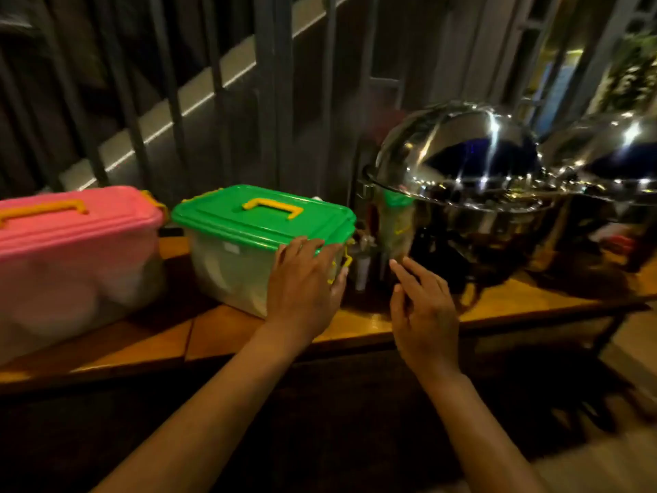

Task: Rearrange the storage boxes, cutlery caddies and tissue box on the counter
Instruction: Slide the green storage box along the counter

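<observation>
A clear storage box with a green lid (249,222) and a yellow handle stands on the wooden counter (220,336). My left hand (305,279) lies flat against its near right corner, fingers over the lid's rim and the yellow clasp. Left of it stands a second clear box with a pink lid (74,222) and an orange handle. My right hand (423,307) hovers open just right of the green box, fingers spread, touching nothing. Between the green box and the chafing dish a dark cutlery caddy (366,275) shows dimly. No tissue box is in view.
Two shiny domed chafing dishes (458,186) (611,165) fill the counter's right side. Dark vertical bars (270,101) run close behind the counter. The counter's front edge drops off just beyond my wrists.
</observation>
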`<state>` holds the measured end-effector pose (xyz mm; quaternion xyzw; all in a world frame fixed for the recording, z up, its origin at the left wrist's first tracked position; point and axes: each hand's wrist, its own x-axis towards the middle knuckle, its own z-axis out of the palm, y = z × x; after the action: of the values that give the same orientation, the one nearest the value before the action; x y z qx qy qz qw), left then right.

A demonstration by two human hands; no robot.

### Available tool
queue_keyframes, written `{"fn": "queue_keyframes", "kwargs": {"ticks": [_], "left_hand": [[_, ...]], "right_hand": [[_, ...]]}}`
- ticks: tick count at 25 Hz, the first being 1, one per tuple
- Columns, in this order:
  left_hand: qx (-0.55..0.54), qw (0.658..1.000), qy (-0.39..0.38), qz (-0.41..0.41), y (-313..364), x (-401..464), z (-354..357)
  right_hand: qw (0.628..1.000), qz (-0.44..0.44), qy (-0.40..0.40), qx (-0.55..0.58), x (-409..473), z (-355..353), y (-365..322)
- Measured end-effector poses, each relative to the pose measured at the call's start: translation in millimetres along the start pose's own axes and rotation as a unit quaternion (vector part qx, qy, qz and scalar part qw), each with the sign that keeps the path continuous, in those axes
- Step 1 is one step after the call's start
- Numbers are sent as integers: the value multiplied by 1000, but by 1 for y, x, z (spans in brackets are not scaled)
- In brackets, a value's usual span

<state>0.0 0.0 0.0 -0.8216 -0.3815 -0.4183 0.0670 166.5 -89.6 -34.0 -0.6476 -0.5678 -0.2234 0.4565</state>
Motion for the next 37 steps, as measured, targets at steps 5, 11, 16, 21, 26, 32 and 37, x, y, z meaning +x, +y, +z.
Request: {"fn": "queue_keyframes", "kwargs": {"ticks": [5, 11, 16, 21, 26, 32, 37], "left_hand": [[115, 985, -113, -55, -18, 49, 32], [171, 974, -132, -64, -27, 54, 48], [132, 981, -140, 1, -63, 35, 17], [96, 980, -163, -66, -117, 3, -28], [-3, 951, 24, -308, -85, -6, -15], [-73, 918, 31, -388, -123, 11, -22], [-86, 934, -28, -347, -154, 19, -37]], "right_hand": [[998, 47, -26, 41, 38, 58, 6], [985, 112, -71, 110, 93, 107, 31], [957, 9, -276, 92, 142, 132, 33], [921, -37, -347, 170, 103, 115, 2], [963, 5, -231, 137, 65, 117, -41], [979, 33, -178, 95, 54, 125, -68], [982, 63, -175, 46, 49, 133, -101]]}}
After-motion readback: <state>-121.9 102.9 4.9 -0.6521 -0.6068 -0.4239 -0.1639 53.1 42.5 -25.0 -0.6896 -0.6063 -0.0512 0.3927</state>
